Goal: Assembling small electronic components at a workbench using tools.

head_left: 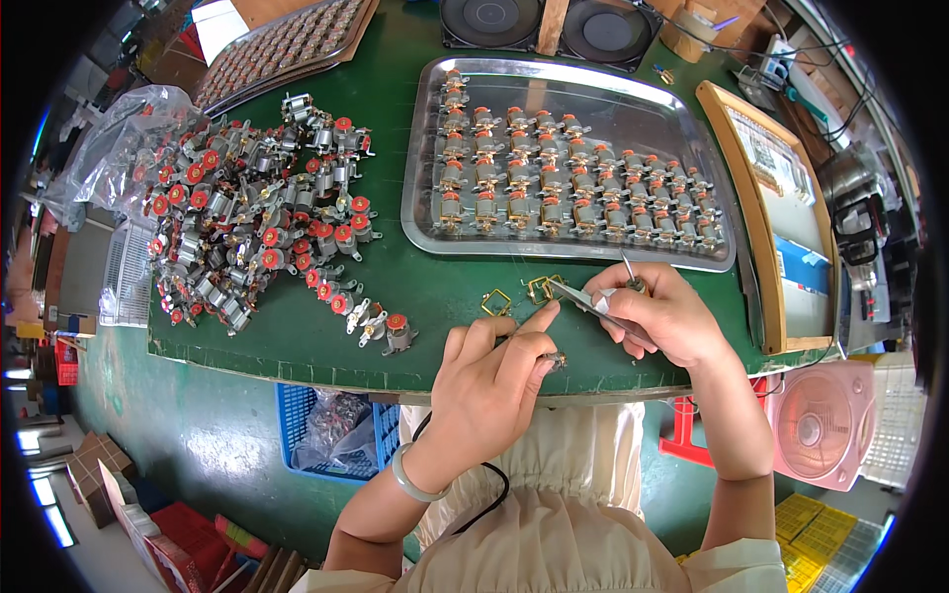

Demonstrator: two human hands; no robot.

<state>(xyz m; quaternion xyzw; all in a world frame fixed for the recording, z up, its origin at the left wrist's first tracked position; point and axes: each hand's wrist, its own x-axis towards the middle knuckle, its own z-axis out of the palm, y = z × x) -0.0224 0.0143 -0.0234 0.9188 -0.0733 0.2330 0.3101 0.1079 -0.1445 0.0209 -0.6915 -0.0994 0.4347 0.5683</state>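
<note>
My left hand [487, 383] pinches a small metal part [557, 361] between thumb and fingers. Its index finger stretches toward a brass wire-like frame [539, 290] on the green table. My right hand [664, 314] is closed around metal tweezers [591, 302], whose tips reach that brass frame; I cannot tell if they grip it. A thin pointed tool [628, 265] also sticks up from this hand. Left of the tips lies another brass frame [496, 302]. A single red-topped metal component [398, 334] stands near my left hand.
A metal tray [420, 222] with rows of red-topped components lies beyond my hands. A large heap of similar components [257, 217] covers the left side. At right rests a wooden-framed panel [781, 341]; below the table edge are a blue basket [297, 435] and a pink fan [825, 425].
</note>
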